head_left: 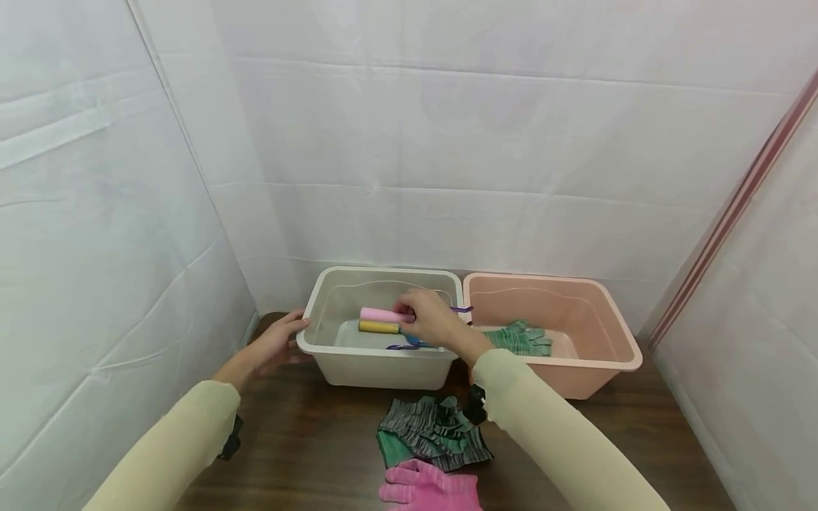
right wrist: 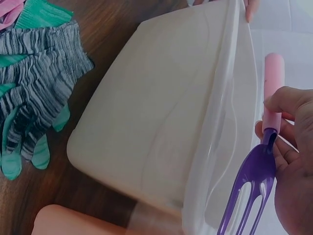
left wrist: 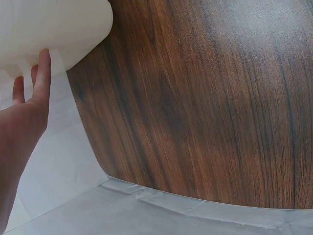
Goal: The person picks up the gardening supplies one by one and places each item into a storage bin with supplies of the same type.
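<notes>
My right hand [head_left: 429, 321] grips a small purple garden fork [right wrist: 257, 169] by its pink handle [right wrist: 274, 76], above the inside of the white bin [head_left: 383, 369]. The thumb lies across the handle in the right wrist view, and the tines point away from it. Beneath the fork in the bin are a yellow-handled tool [head_left: 378, 327] with a blue part and another purple piece [head_left: 402, 347], partly hidden by the hand. My left hand [head_left: 279, 344] holds the bin's left rim. In the left wrist view its fingers [left wrist: 43, 73] extend along the outer wall.
A peach bin [head_left: 565, 365] adjoins the white one on the right, with green gloves [head_left: 520, 339] inside. Grey-striped gloves with green [head_left: 434, 431] and a pink glove [head_left: 434, 490] lie on the dark wooden table [head_left: 287, 433] in front. White sheeting [head_left: 447, 142] encloses the table.
</notes>
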`<state>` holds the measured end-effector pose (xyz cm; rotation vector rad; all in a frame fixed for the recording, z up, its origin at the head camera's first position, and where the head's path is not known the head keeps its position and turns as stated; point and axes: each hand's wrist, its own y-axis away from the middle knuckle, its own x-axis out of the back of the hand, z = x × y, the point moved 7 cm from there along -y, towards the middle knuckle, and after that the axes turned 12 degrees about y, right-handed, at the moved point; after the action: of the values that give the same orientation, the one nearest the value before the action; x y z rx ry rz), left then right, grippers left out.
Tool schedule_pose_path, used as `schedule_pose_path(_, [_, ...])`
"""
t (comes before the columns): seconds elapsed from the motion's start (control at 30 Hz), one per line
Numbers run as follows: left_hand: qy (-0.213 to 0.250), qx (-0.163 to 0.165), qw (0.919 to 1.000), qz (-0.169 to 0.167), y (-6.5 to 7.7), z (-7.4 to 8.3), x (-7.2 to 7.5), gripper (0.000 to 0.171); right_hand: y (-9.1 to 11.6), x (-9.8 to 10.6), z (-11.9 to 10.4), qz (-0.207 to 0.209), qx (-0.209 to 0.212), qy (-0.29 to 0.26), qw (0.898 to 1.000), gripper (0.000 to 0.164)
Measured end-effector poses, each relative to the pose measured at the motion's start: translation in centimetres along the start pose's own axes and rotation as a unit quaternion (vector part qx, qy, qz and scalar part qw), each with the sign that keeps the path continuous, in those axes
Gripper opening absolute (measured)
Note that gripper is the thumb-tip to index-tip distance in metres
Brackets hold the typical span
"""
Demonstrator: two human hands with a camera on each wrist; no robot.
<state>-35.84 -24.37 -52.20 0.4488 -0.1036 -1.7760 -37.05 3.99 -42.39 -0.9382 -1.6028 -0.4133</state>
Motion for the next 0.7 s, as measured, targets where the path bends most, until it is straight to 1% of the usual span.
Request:
schedule_pose_path(0.3, [0.002, -0.004, 1.0, 0.003, 0.0, -0.1, -0.2, 0.06, -0.5, -0.6, -1.1, 0.005, 0.021, 0.007, 1.0, 0.015])
schedule_pose_path(0.7, [0.004, -0.005, 1.0, 0.0, -0.1, -0.2, -0.1, 0.061, -0.6, -0.9, -1.5, 0.015, 0.033, 0.012, 0.999, 0.014])
